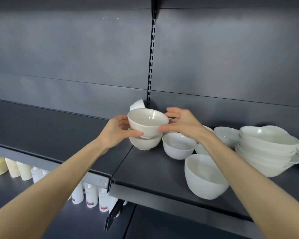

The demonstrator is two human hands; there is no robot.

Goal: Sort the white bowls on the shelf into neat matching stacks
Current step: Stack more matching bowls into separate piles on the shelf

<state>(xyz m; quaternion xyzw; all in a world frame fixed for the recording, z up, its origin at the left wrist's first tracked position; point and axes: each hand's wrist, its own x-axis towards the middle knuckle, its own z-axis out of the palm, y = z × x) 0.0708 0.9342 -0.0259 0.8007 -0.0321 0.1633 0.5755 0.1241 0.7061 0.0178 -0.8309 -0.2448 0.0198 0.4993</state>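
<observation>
Top bowl [148,122] is held just above the lower bowl [145,143] of the same cream shade, near the back-left corner of the right-hand shelf [154,171] panel. Its foot looks partly seated in the lower one, with a slight tilt; full seating cannot be confirmed.

Left hand [121,130] is gripping the bowl's left wall, thumb in front and fingers curled behind. Right hand [181,125] is cupped wide round the right side, thumb tip on the wall and fingers arched past the rim. Finger contact behind the rim cannot be told.

Risks from here, as judged:
- If release comes before the foot is centred, the top bowl could be left cocked on the rim and slide off. Glazed surfaces, little friction expected.
- The pair sits close to the shelf's left edge, at the panel joint. A sideways nudge could carry it over the seam or rock it.
- A tilted bowl [137,104] is leaned against the back wall directly behind. It could be knocked down by the fingers on withdrawal.
- The small bowl [179,145] lies under the right wrist, and the deep bowl [205,176] near the front edge lies under the forearm. Either could be clipped if the arm is dropped on the way out.
- The stack of wide bowls [266,149] at the right looks uneven. Vibration from a hard set-down could shift it.
</observation>
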